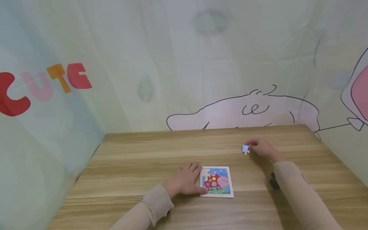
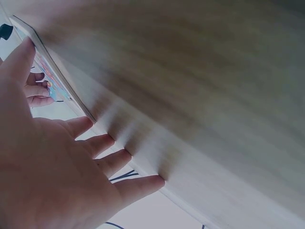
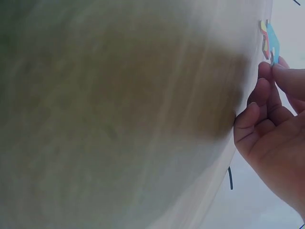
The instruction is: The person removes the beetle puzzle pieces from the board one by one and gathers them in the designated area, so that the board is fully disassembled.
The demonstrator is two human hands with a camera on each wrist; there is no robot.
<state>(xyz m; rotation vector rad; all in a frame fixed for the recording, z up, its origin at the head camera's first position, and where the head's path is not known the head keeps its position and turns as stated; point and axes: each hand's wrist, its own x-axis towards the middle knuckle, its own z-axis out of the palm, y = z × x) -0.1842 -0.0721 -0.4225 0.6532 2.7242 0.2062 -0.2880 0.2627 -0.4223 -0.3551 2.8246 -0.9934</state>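
Observation:
A square jigsaw puzzle (image 1: 217,181) in a white frame lies flat on the table, showing a red ladybug with coloured spots. At its upper left, pale backing shows where no piece sits. My left hand (image 1: 186,180) rests at the puzzle's left side with fingers spread, the thumb over its lower left edge. In the left wrist view, the fingertips of the left hand (image 2: 71,167) touch the tabletop beside the frame's edge (image 2: 67,88). Farther back to the right, my right hand (image 1: 261,148) pinches a light blue puzzle piece (image 1: 245,149) between thumb and fingers, close to the table; the piece (image 3: 273,42) appears tilted up in the right wrist view.
The wood-grain table (image 1: 138,159) reaches back to a fabric backdrop (image 1: 129,64) with cartoon drawings and letters. A small black object (image 1: 274,181) sits by the right sleeve (image 1: 296,188), apparently at the wrist.

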